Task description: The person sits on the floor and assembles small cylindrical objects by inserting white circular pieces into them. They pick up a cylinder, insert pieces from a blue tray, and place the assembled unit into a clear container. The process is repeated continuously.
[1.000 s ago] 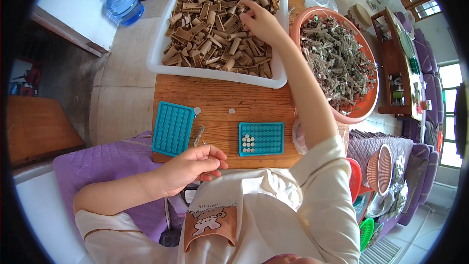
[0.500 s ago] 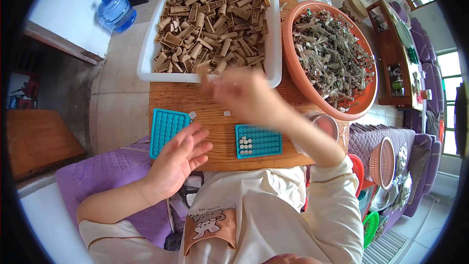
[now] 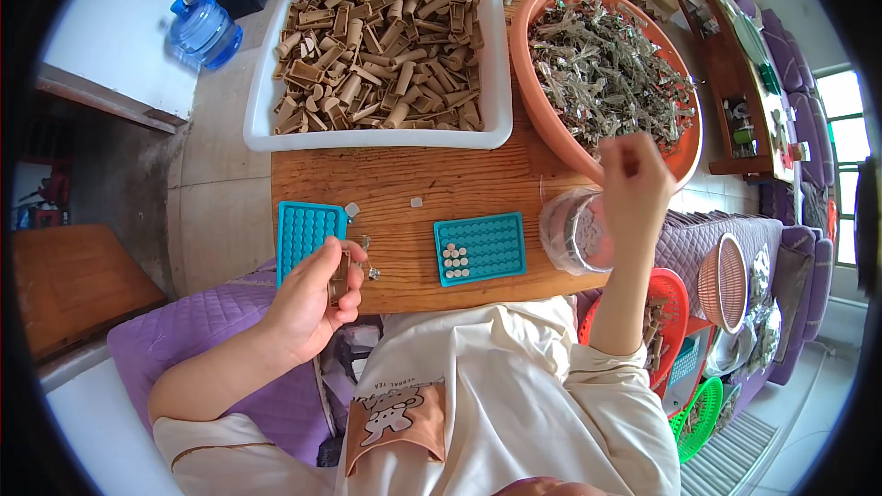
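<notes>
My left hand [image 3: 308,308] is curled around a small brown half-tube piece [image 3: 341,268] at the table's near left edge. A bit of clear, crinkled wrapping [image 3: 371,273] sticks out past its fingers. Over the near rim of an orange basin [image 3: 528,64], my right hand [image 3: 637,174] is closed, fingertips drawn together; whatever they hold is hidden. Dried, greyish-green twisted bits [image 3: 606,69] fill that basin. Many more brown half-tubes [image 3: 377,37] are heaped in a white tray [image 3: 367,140] at the back.
Two teal moulded trays lie on the wooden table [image 3: 395,179]: one [image 3: 308,220] beside my left hand, another [image 3: 491,248] holding several pale round tablets [image 3: 455,262]. Two small whitish pieces lie between them. A clear tub [image 3: 579,230] stands right, with a red basket [image 3: 669,312] below.
My right hand has gone from the white tray to the orange basin. My left hand, empty before, now holds a brown half-tube. The view has shifted slightly.
</notes>
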Demonstrator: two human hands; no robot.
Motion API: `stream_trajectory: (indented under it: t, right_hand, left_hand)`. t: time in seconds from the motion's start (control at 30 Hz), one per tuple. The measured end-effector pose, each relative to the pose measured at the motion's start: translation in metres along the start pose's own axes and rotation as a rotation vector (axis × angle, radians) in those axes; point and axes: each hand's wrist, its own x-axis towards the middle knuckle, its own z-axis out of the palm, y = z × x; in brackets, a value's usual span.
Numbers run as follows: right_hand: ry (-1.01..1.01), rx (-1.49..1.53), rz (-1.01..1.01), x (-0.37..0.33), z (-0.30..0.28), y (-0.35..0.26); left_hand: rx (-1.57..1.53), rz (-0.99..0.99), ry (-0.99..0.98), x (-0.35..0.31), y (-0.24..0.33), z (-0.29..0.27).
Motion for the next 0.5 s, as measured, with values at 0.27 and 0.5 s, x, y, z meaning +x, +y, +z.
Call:
stream_trajectory:
  t: [0.27,0.5]
  right_hand:
    - [0.165,-0.452,0.205,0.054,0.016,0.077]
    - [0.443,0.365,-0.119,0.099,-0.005,0.059]
  left_hand:
    - [0.012,-0.195,-0.149,0.007,-0.007,-0.001]
    - [0.024,-0.173,-0.151,0.005,-0.005,-0.001]
